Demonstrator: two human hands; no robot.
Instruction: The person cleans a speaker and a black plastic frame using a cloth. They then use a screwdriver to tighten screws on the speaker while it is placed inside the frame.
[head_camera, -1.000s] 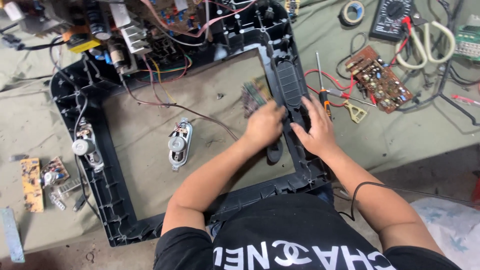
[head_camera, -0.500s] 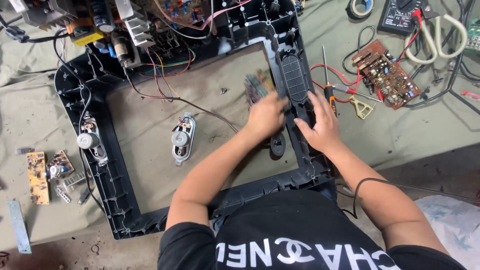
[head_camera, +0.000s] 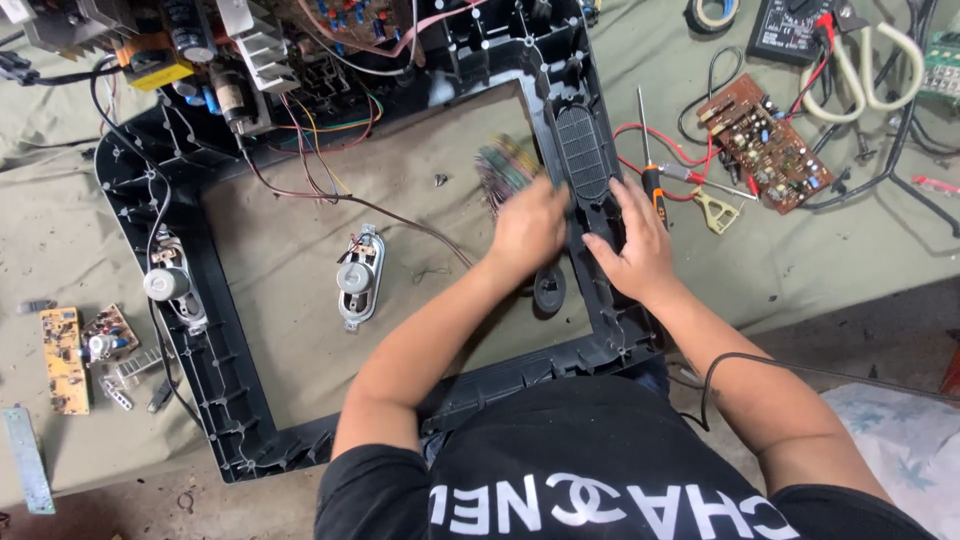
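A large frame (head_camera: 215, 380) lies flat on the table (head_camera: 60, 230) and fills the middle of the picture. Inside its opening, left of centre, lies 1 loose speaker (head_camera: 358, 278). Another speaker (head_camera: 168, 285) sits on the frame's left side. Both hands, the left hand (head_camera: 528, 228) and the right hand (head_camera: 632, 248), rest on the frame's right side, just below a grille (head_camera: 582, 152). Right of the frame lie a screwdriver (head_camera: 648, 150) and a circuit board (head_camera: 764, 140). At the upper left of the picture, a chassis with parts (head_camera: 250, 50) sits on the frame's top edge. 2 small boards (head_camera: 80, 350) lie at the far left.

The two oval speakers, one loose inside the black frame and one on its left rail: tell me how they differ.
The loose speaker lies on the grey cloth within the frame's opening; the mounted speaker sits in the black frame. The loose one shows its whole metal rim, while the mounted one is partly crossed by wires. Both are oval, silver-backed, lying lengthwise, and far from both hands.
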